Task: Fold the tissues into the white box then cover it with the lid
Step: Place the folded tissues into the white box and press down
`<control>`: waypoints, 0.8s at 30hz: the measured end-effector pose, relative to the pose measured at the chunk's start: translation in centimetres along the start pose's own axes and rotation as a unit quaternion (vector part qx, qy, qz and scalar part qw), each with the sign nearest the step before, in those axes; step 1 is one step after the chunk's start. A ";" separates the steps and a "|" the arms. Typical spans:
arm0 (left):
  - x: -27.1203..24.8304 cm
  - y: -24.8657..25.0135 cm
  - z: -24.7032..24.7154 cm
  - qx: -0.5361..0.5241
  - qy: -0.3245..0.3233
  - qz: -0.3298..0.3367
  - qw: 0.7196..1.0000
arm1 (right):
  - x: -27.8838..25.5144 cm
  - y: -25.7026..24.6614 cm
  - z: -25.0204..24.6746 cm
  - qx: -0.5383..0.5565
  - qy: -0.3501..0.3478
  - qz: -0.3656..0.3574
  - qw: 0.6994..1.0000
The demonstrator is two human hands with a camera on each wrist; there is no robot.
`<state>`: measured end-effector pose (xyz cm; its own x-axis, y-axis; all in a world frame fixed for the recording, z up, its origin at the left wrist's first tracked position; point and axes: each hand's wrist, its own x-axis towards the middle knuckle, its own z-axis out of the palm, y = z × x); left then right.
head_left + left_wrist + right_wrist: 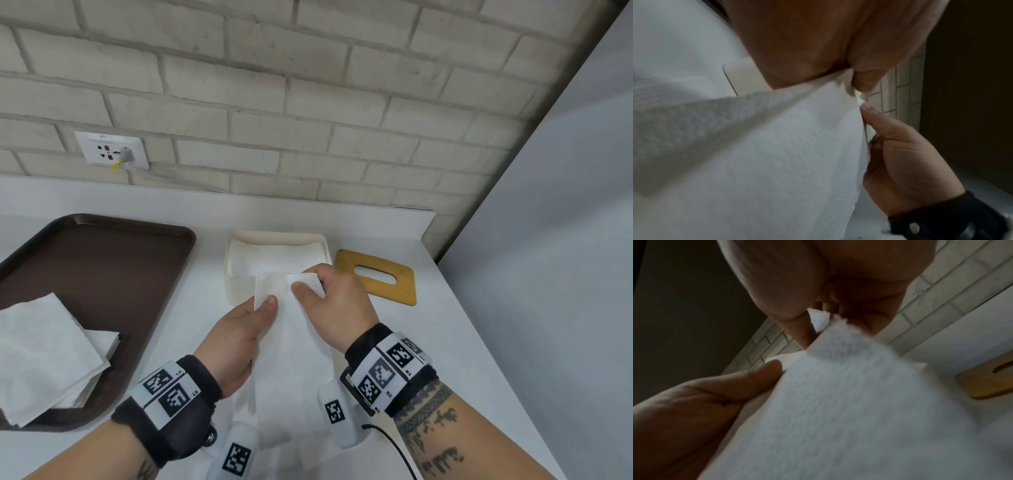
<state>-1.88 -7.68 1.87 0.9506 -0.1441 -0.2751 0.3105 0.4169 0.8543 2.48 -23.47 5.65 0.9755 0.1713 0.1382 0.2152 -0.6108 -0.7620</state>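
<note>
A white tissue (294,353) hangs lengthwise between both hands, just in front of the white box (239,291). My left hand (239,329) pinches its left edge near the top, thumb on the upper face. My right hand (329,294) pinches the top right corner, which curls over the thumb. The box stands open on the counter with folded tissues (270,255) inside. The wooden lid (376,275) with its oval slot lies flat to the right of the box. The tissue (777,162) fills the left wrist view, and the tissue (849,402) also fills the right wrist view.
A brown tray (102,270) sits at the left and carries a stack of unfolded tissues (44,356). A brick wall with a socket plate (113,149) runs behind the white counter (455,342). The counter ends at the right against a grey wall.
</note>
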 end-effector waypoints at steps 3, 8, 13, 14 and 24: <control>0.1 0.4 0.0 -0.025 0.020 0.011 0.999 | -0.4 0.9 -0.6 0.031 0.020 0.043 0.998; 0.8 1.1 -0.2 -0.093 0.046 0.025 0.994 | -2.7 4.1 0.9 0.101 -0.142 0.086 0.981; 1.6 1.1 0.3 -0.141 0.072 0.029 0.987 | -4.2 4.6 2.4 0.131 -0.152 0.085 0.976; 1.6 1.0 0.5 -0.142 0.068 0.031 0.987 | -4.2 4.6 2.4 0.133 -0.149 0.081 0.977; 1.5 -1.1 -0.6 -0.037 0.094 0.085 0.991 | -4.6 9.6 -1.2 0.045 -0.074 0.141 0.986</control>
<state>-0.75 -7.80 0.28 0.9718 0.1003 -0.2136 0.1393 0.4869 0.8623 0.12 -31.09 -1.53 0.9770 0.1203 -0.1760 -0.0748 -0.5798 -0.8113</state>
